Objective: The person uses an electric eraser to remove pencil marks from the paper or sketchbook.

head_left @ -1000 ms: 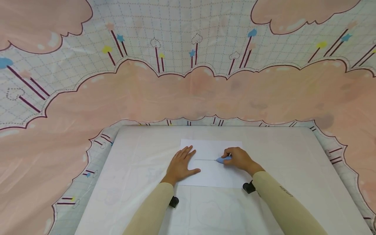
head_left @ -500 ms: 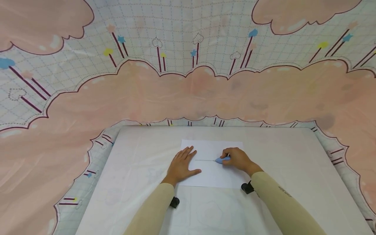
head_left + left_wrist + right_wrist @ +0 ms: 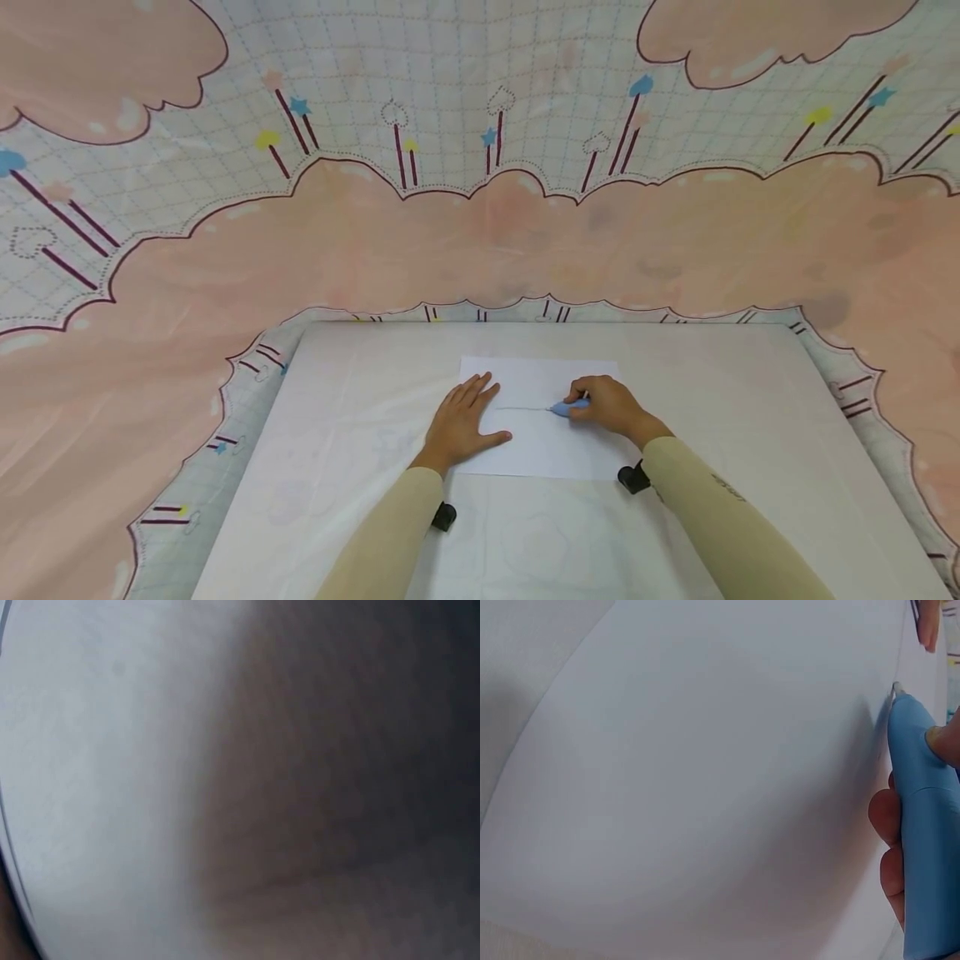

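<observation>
A white sheet of paper lies on the table, with a thin grey line across its middle. My left hand rests flat on the sheet's left side, fingers spread and thumb pointing right. On the right, my right hand grips a thick blue pen-shaped tool between thumb and fingers. Its narrow pale tip touches the paper at the right end of the line. The right wrist view shows the thumb on top of the tool and curled fingers beneath. Only blurred skin and a pale surface fill the left wrist view.
A white cloth covers the table. Behind it hangs a curtain printed with peach clouds and coloured stars. Black wrist cameras sit at the left cuff and the right cuff.
My right hand and the blue tool shift slightly left along the line, then back right. The left hand stays in place on the paper. The head view sways a little.
</observation>
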`<act>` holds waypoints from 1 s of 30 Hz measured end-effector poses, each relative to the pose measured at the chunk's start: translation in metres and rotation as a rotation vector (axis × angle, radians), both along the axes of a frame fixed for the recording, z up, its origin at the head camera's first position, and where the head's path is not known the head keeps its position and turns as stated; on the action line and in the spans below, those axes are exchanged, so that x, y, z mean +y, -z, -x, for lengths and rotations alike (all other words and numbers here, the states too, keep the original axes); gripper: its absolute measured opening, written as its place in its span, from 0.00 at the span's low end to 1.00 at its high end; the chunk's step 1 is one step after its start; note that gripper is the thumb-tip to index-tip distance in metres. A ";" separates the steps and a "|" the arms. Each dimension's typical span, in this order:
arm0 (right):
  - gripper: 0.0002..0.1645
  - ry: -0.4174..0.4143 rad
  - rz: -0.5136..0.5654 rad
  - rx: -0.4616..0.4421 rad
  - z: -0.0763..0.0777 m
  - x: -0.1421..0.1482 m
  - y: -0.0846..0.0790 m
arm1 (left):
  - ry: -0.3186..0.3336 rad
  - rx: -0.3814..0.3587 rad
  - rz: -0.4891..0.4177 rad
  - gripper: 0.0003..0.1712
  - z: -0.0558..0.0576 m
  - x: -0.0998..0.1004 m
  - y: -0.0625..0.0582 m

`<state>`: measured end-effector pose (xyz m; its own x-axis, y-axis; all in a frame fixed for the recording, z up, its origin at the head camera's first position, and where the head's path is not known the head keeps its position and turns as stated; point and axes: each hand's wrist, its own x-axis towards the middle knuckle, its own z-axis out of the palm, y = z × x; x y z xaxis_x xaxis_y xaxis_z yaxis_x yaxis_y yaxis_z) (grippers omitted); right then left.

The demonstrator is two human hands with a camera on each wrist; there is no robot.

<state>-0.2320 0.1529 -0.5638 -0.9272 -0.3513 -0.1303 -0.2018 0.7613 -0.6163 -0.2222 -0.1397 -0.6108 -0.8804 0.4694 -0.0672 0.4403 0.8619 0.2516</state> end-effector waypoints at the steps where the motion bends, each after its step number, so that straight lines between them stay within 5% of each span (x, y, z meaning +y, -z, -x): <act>1: 0.05 0.001 0.002 -0.004 0.000 0.001 0.000 | 0.000 0.004 -0.002 0.54 0.000 -0.001 0.000; 21: 0.05 -0.028 0.016 0.024 0.002 0.004 0.003 | 0.008 0.054 -0.021 0.54 0.002 -0.005 0.009; 30: 0.06 -0.044 0.024 0.034 0.004 -0.008 0.006 | 0.002 0.015 -0.027 0.53 -0.001 -0.002 0.001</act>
<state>-0.2363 0.1445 -0.5702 -0.9147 -0.3941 -0.0899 -0.2558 0.7365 -0.6262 -0.2216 -0.1412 -0.6118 -0.8805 0.4723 -0.0410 0.4457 0.8541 0.2681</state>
